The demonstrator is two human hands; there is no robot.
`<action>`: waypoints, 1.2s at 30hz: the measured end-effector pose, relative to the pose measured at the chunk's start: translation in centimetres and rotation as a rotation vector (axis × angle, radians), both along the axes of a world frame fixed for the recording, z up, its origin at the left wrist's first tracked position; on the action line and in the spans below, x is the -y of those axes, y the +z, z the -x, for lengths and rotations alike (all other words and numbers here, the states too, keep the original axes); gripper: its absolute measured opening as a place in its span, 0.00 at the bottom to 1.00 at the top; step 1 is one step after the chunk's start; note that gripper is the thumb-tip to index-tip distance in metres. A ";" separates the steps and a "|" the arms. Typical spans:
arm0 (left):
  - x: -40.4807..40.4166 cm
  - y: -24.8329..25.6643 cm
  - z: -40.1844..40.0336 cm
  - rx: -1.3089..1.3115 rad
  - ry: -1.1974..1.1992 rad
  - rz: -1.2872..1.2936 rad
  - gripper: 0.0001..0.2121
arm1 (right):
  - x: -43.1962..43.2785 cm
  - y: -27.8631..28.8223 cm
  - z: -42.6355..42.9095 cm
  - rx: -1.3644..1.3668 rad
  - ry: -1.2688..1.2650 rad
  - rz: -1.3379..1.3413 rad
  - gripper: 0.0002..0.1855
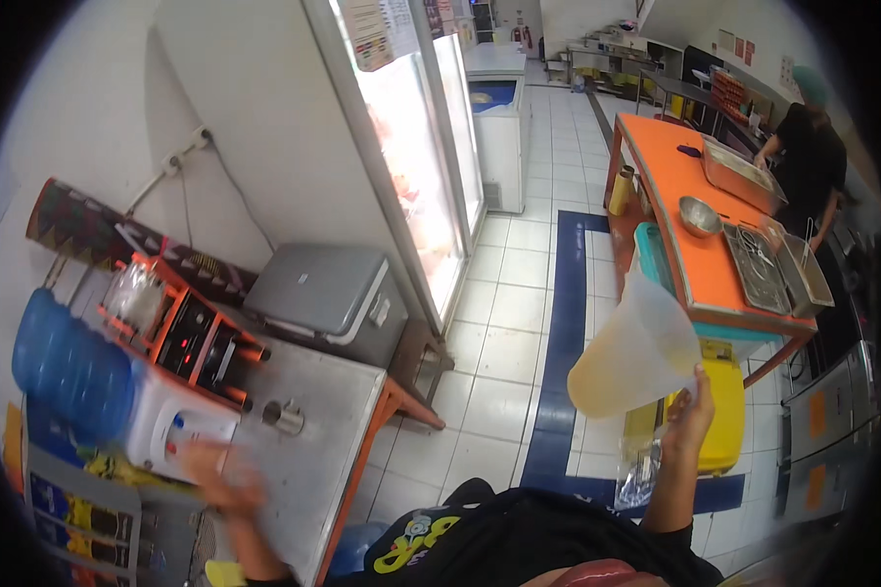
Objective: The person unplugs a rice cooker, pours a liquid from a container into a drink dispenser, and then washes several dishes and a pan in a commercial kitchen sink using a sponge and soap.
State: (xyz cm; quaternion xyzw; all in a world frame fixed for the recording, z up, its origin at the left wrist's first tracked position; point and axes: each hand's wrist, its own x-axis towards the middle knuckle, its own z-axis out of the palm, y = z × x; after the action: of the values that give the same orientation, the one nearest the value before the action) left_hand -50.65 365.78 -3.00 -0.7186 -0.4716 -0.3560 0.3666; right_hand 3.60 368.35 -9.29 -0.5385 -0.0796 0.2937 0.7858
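Note:
My right hand [690, 418] holds a translucent plastic measuring jug [631, 352] by its handle side, out over the tiled floor. The jug is tilted, and yellowish contents show through its lower part. On the other side, my left hand [224, 477] is blurred in front of the white water dispenser [191, 429]; I cannot tell whether it holds anything. A large blue water bottle [73, 359] sits on that dispenser. Close to my left hand, a small stainless steel cup [286, 418] stands on the metal-topped table [316, 447].
A grey cool box [323, 293] stands behind the metal-topped table, beside a lit glass-door fridge [411, 161]. At right, an orange table [661, 161] bears a metal bowl [700, 216] and trays; a co-worker [811, 154] stands behind it. A yellow bin [723, 411] is below the jug.

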 end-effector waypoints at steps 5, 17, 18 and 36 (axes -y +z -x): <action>-17.0 -11.4 -16.4 0.289 -0.442 0.712 0.15 | -13.0 -6.1 -5.6 -0.228 0.098 -0.035 0.12; -55.6 -11.3 -44.3 0.244 -1.272 1.144 0.12 | -31.6 -15.1 -16.5 -0.536 0.026 0.450 0.10; -58.5 -11.5 -46.3 0.213 -1.265 1.147 0.12 | -33.8 -15.0 -17.3 -0.547 0.019 0.503 0.11; -111.6 -13.4 -65.2 0.332 -0.555 1.163 0.05 | -108.1 -11.6 -45.9 0.090 0.273 0.180 0.15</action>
State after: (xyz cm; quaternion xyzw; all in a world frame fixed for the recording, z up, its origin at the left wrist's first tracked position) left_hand 14.50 477.38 -16.44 -0.8297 -0.4345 -0.2308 -0.2636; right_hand 49.50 476.48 -20.91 -0.6036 -0.1605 0.3791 0.6828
